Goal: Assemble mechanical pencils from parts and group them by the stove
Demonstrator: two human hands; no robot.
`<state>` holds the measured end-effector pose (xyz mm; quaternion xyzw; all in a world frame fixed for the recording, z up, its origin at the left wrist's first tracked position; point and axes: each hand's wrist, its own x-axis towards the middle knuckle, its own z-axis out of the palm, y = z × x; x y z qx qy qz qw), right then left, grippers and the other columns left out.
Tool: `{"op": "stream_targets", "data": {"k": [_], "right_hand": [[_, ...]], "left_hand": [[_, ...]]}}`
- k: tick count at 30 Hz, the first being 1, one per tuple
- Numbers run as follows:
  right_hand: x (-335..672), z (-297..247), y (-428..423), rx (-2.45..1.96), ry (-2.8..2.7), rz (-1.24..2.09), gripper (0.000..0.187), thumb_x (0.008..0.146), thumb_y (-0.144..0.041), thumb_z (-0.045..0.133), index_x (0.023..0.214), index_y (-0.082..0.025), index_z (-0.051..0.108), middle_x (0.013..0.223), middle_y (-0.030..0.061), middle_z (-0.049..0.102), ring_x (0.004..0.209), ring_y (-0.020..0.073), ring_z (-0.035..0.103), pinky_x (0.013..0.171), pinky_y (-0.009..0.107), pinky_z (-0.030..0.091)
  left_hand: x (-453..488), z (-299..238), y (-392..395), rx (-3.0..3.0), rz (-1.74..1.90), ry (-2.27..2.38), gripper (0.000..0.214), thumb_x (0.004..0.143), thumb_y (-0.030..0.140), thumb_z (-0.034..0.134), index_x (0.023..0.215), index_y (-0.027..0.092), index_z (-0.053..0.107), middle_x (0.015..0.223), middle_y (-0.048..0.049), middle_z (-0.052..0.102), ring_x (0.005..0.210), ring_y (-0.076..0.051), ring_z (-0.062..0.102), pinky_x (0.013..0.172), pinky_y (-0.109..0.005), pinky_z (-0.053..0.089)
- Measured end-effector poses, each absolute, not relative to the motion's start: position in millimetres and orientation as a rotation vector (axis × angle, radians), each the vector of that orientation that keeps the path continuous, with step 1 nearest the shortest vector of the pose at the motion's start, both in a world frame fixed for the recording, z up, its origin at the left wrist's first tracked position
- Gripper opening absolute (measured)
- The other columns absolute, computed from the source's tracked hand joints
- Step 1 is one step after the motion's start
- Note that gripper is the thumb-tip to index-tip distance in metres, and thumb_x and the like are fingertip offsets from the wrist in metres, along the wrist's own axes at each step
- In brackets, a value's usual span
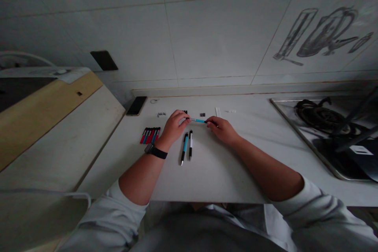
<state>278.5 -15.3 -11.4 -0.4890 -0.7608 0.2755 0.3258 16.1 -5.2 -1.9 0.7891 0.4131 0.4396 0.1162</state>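
A blue pen (198, 120) lies crosswise between my hands, above the white countertop. My left hand (176, 126) pinches its left end, and a dark watch is on that wrist. My right hand (223, 129) is closed round the dark right end. Below the hands lie a blue pen with black ends (184, 147) and a white pen with black ends (191, 145), side by side. Left of my left hand is a row of several red and blue pen barrels (150, 135). Small black parts (184, 112) show partly behind my left fingers.
Along the back lie small dark parts (161, 114), black pieces (202, 114), thin white sticks (217, 112) and small pale parts (231, 111). A phone (137, 106) rests at the back left. A gas stove (325, 126) stands right; a wood-edged panel (65, 98) stands left.
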Motion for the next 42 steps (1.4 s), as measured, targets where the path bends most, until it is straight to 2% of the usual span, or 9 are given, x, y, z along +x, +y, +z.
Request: {"op": "stream_targets", "data": {"k": [4, 8, 12, 17, 22, 29, 34, 38, 42], "right_hand": [[278.4, -11.2, -16.2, -1.250, -1.969, 0.746, 0.023, 0.090, -0.034, 0.063, 0.110, -0.022, 0.064, 0.103, 0.0060, 0.073, 0.078, 0.0165, 0.064, 0.076, 0.031, 0.050], [277.9, -12.1, -16.0, -1.267, -2.015, 0.749, 0.020, 0.096, -0.037, 0.057, 0.107, -0.022, 0.066, 0.093, 0.0045, 0.073, 0.076, 0.0166, 0.063, 0.075, 0.030, 0.048], [277.2, -16.9, -13.9, -1.273, -1.965, 0.743, 0.022, 0.089, -0.036, 0.066, 0.106, -0.023, 0.063, 0.097, 0.0040, 0.073, 0.077, 0.0164, 0.063, 0.074, 0.029, 0.048], [278.5, -17.1, -13.4, -1.269, -2.020, 0.737, 0.023, 0.098, -0.038, 0.055, 0.111, -0.024, 0.068, 0.089, 0.0024, 0.074, 0.074, 0.0163, 0.063, 0.072, 0.028, 0.046], [279.3, -10.6, -15.5, -1.306, -1.995, 0.673, 0.016, 0.094, -0.035, 0.059, 0.097, -0.022, 0.069, 0.088, 0.0025, 0.074, 0.073, 0.0159, 0.062, 0.071, 0.028, 0.044], [280.9, 1.4, -19.7, -1.504, -2.045, 0.522, 0.009, 0.089, -0.025, 0.059, 0.092, -0.022, 0.067, 0.087, 0.0037, 0.072, 0.075, 0.0164, 0.061, 0.069, 0.026, 0.040], [281.9, 9.4, -23.0, -1.740, -2.147, 0.261, 0.013, 0.089, -0.027, 0.057, 0.096, -0.022, 0.068, 0.099, 0.0074, 0.074, 0.077, 0.0179, 0.059, 0.065, 0.028, 0.033], [280.2, 14.3, -26.4, -1.840, -2.211, 0.237, 0.016, 0.091, -0.028, 0.056, 0.099, -0.023, 0.069, 0.103, 0.0082, 0.074, 0.077, 0.0186, 0.059, 0.062, 0.029, 0.030], [279.1, 16.7, -28.0, -1.874, -2.242, 0.231, 0.017, 0.092, -0.027, 0.055, 0.099, -0.022, 0.069, 0.103, 0.0093, 0.074, 0.079, 0.0191, 0.060, 0.063, 0.029, 0.031]], "left_hand": [[16.5, -2.1, -5.1, 2.318, 1.271, 1.208, 0.005, 0.098, 0.025, 0.068, 0.099, 0.022, 0.071, 0.102, -0.0052, 0.067, 0.104, -0.021, 0.065, 0.095, -0.038, 0.054], [15.9, -3.5, -4.4, 2.322, 1.262, 1.202, 0.005, 0.097, 0.025, 0.069, 0.100, 0.021, 0.072, 0.102, -0.0052, 0.067, 0.104, -0.021, 0.065, 0.095, -0.037, 0.054], [16.4, -3.1, -5.5, 2.313, 1.254, 1.191, 0.007, 0.097, 0.026, 0.069, 0.100, 0.021, 0.073, 0.103, -0.0055, 0.067, 0.104, -0.021, 0.065, 0.095, -0.037, 0.053], [17.3, -3.1, -5.5, 2.276, 1.238, 1.205, 0.008, 0.097, 0.027, 0.069, 0.099, 0.021, 0.073, 0.101, -0.0062, 0.069, 0.104, -0.022, 0.065, 0.096, -0.038, 0.053], [15.9, -8.5, 0.9, 1.959, 1.302, 1.212, 0.014, 0.093, 0.027, 0.070, 0.105, 0.020, 0.073, 0.109, -0.0073, 0.073, 0.107, -0.021, 0.068, 0.101, -0.038, 0.053], [11.5, -9.8, 6.5, 1.591, 1.316, 1.180, 0.028, 0.089, 0.030, 0.071, 0.114, 0.017, 0.072, 0.116, -0.0097, 0.076, 0.104, -0.021, 0.070, 0.101, -0.037, 0.054], [11.1, -11.5, 5.6, 1.709, 1.306, 1.244, 0.025, 0.090, 0.025, 0.069, 0.113, 0.016, 0.073, 0.116, -0.0099, 0.075, 0.103, -0.021, 0.070, 0.101, -0.038, 0.054], [12.3, -12.5, 1.3, 1.946, 1.246, 1.307, 0.022, 0.092, 0.021, 0.068, 0.113, 0.019, 0.073, 0.119, -0.0093, 0.074, 0.110, -0.022, 0.069, 0.104, -0.040, 0.053], [13.9, -12.0, -1.0, 2.047, 1.212, 1.338, 0.021, 0.093, 0.018, 0.067, 0.112, 0.020, 0.073, 0.117, -0.0081, 0.074, 0.107, -0.020, 0.070, 0.101, -0.039, 0.055]]}}
